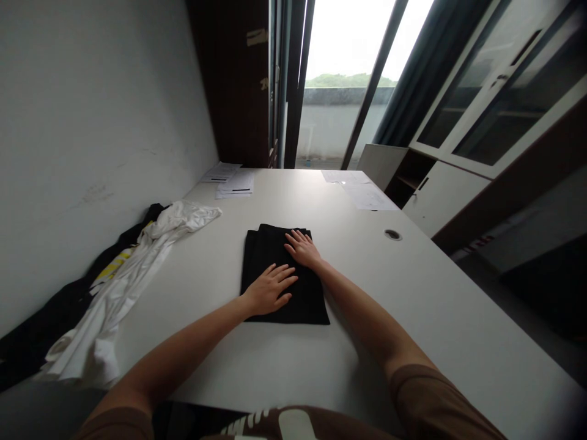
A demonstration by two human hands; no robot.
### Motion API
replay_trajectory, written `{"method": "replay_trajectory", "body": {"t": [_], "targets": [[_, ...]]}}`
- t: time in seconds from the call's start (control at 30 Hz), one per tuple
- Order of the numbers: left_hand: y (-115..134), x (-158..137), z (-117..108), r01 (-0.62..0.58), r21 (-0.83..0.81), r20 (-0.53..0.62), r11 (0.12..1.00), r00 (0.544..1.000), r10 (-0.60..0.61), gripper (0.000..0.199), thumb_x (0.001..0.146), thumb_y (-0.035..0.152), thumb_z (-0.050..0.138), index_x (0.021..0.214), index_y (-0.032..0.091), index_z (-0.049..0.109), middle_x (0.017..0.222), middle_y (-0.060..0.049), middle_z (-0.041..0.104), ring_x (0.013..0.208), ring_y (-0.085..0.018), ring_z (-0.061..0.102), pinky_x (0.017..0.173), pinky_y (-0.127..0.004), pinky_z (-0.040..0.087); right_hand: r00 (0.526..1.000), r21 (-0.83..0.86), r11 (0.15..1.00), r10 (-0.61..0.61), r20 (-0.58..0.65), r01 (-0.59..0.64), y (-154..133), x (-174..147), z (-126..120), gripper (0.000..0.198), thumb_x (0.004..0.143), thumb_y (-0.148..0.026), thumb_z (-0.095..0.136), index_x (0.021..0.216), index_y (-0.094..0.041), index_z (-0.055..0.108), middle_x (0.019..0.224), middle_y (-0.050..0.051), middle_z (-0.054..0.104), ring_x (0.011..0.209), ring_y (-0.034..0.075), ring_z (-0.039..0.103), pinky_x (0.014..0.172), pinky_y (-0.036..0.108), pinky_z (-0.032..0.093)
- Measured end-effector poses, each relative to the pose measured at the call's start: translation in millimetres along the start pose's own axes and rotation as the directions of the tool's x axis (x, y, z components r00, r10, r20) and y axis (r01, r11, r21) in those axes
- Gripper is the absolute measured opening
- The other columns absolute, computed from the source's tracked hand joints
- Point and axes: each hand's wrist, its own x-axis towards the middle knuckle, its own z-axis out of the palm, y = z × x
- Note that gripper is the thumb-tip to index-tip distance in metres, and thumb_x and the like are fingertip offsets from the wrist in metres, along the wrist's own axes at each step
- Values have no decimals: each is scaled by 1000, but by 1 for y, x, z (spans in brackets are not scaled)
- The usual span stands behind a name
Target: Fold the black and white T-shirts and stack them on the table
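A folded black cloth, likely a garment though its kind does not show, lies flat in a rough rectangle on the white table. My left hand rests palm down on its middle, fingers spread. Farther up, near the cloth's upper right edge, my right hand also lies flat with its fingers apart. Both hands touch the cloth from above, and neither grips it. Layered edges show along the cloth's left and top sides.
White clothing and black clothing with yellow parts lie heaped along the left wall. Papers are at the far left of the table, and more sheets at the far right. A round cable hole sits near the right edge.
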Motion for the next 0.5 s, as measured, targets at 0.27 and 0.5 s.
{"method": "replay_trajectory", "body": {"t": [0.27,0.5], "targets": [[19,-1,-5,-162,-33,114,986,980,165,63,95,44,59,154,30,44,162,-6,42,154,-31,27,125,-61,12,1000,9,1000,0,-16,0,0,-1,1,60,106,-56,33,159,-29,39,167,3,30,156,25,20,127,46,16],[33,-2,-6,-183,-8,160,983,970,182,63,99,47,53,158,31,37,164,-5,38,155,-32,25,124,-63,8,1000,17,1000,-3,-15,3,0,-1,1,60,106,-56,34,159,-28,40,167,4,29,156,24,20,127,47,16]]}}
